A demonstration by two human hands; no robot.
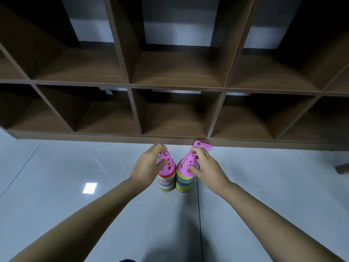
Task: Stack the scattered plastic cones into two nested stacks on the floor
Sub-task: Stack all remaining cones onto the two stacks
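Two nested stacks of many-coloured plastic cones stand side by side on the pale floor, just in front of the shelf unit. The left stack (166, 183) is topped by a pink perforated cone (167, 164), and my left hand (149, 163) grips that cone around its tip and side. The right stack (184, 183) also carries a pink perforated cone (187, 163), which my right hand (204, 165) grips from the right. Another pink cone (203, 145) shows behind my right hand's fingers, by the shelf's base; whether it is held I cannot tell.
A dark wooden cubby shelf unit (173, 138) runs across the whole view right behind the stacks. Glossy pale floor tiles (75, 186) spread to the left, right and toward me. A dark furniture leg (342, 168) pokes in at the right edge.
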